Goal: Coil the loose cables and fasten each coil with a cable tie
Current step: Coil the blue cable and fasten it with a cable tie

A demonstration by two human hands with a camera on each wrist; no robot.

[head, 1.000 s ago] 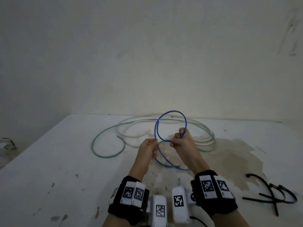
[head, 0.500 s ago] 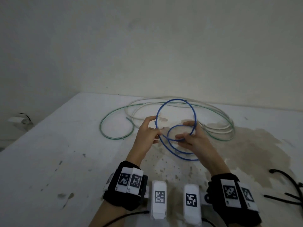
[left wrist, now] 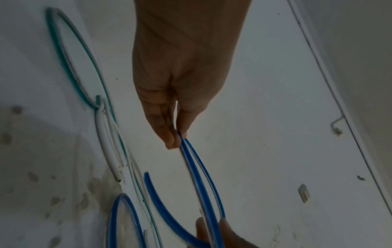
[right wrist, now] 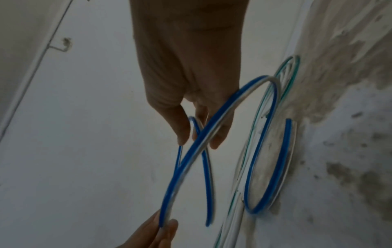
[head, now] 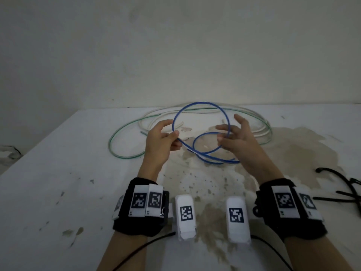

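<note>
Blue cable [head: 201, 106] looped above stained table [head: 58, 173], my left hand [head: 159, 141] pinching its loop, my right hand [head: 234, 137] fingers spread loosely around the opposite side, green cable [head: 125, 132] lying behind.

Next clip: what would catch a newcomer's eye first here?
The blue cable, held up in a loop above the middle of the table, stands out most. The left hand pinches it on one side and the right hand touches the other with loose fingers. Behind lie green and white cables, and black ties sit at the right edge.
</note>
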